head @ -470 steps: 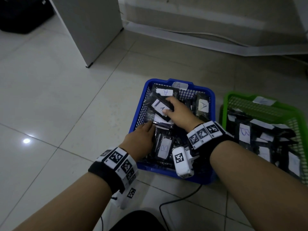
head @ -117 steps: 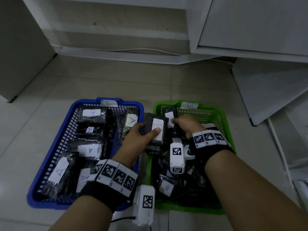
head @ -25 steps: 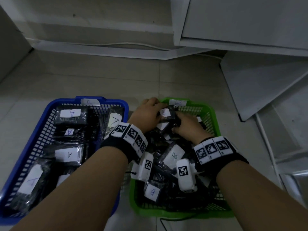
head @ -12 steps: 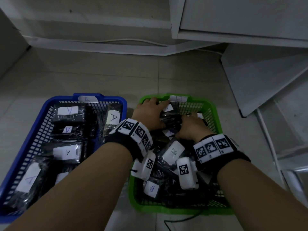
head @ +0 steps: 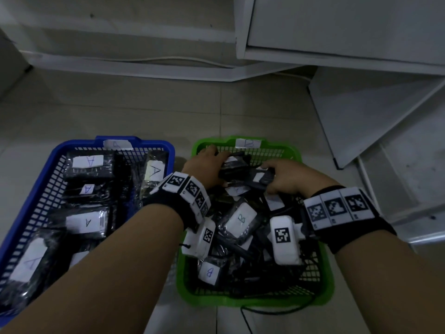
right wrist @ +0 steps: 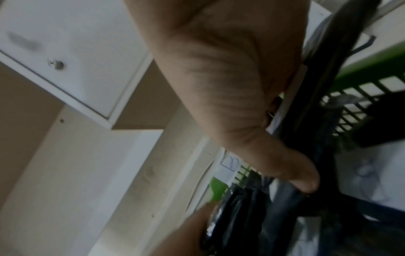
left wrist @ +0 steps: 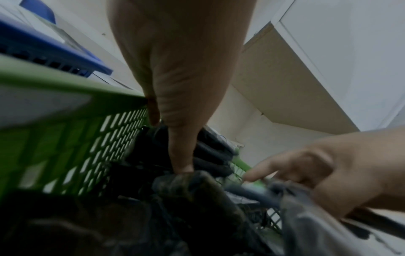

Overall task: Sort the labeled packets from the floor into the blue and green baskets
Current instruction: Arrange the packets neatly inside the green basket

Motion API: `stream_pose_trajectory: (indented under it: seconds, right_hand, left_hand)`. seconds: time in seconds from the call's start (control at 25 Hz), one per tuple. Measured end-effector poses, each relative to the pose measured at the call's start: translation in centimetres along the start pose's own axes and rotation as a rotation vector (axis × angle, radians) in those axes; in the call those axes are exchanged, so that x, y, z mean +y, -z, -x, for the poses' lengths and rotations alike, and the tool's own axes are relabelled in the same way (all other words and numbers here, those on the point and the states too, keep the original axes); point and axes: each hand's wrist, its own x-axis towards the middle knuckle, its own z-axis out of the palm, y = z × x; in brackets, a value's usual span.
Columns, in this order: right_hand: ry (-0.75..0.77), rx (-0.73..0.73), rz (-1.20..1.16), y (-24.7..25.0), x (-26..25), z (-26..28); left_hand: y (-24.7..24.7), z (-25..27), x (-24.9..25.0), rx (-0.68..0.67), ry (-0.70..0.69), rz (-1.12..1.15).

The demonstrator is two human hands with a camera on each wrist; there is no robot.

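The green basket (head: 310, 298), tagged B, holds several black packets with white B labels (head: 240, 219). The blue basket (head: 29, 206) to its left holds packets labelled A (head: 86, 221). Both hands are at the far end of the green basket. My left hand (head: 218, 169) curls over a black packet (head: 232, 168) by the far left wall, its thumb (left wrist: 181, 155) pressing the packet. My right hand (head: 274, 175) pinches a black packet with a white label (head: 258, 177) between thumb and fingers. No packet lies on the floor in view.
White cabinet panels (head: 361, 112) lean on the tiled floor to the right of the green basket. A white wall base with a cable (head: 144, 60) runs behind both baskets. A black cord (head: 277, 310) lies at the green basket's near edge.
Over the last second both hands have pushed towards the far end of the green basket and drawn slightly apart. The packets between them lie lower in the pile.
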Motion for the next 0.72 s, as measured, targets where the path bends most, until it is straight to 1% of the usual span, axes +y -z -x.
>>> stream_pose_trajectory:
  seconds: [0.08, 0.16, 0.28, 0.32, 0.4, 0.44, 0.48, 0.56, 0.64, 0.72]
  right_hand:
    - [0.012, 0.088, -0.054, 0.5, 0.2, 0.5]
    - [0.034, 0.161, -0.102, 0.6, 0.3, 0.7]
    - [-0.015, 0.233, -0.103, 0.8, 0.7, 0.7]
    - [-0.013, 0.275, -0.139, 0.7, 0.7, 0.6]
    - [0.059, 0.369, -0.281, 0.5, 0.2, 0.5]
    - [0.097, 0.384, -0.332, 0.3, -0.3, 0.3]
    - [0.127, 0.367, -0.362, 0.2, -0.8, 0.0]
    - [0.166, 0.288, -0.354, -0.4, -1.6, -0.9]
    - [0.211, 0.223, -0.265, -0.9, -2.2, -2.2]
    - [0.284, 0.159, -0.134, -1.2, -3.1, -3.3]
  left_hand:
    - [-0.1, 0.2, 0.0, 0.018, 0.003, -0.020]
    - [0.3, 0.1, -0.2, 0.049, 0.002, -0.108]
    - [0.7, -0.1, -0.6, 0.073, 0.008, -0.200]
    - [0.5, 0.0, -0.5, 0.061, 0.004, -0.212]
    - [0.0, 0.3, -0.1, -0.002, -0.017, -0.244]
    - [-0.2, 0.5, 0.1, -0.028, -0.023, -0.237]
    - [-0.1, 0.8, 0.0, -0.022, -0.016, -0.196]
    - [0.4, 1.4, -0.6, 0.087, 0.039, -0.061]
    - [0.7, 2.2, -1.6, 0.225, 0.116, 0.029]
    - [0.7, 2.8, -2.3, 0.282, 0.133, 0.083]
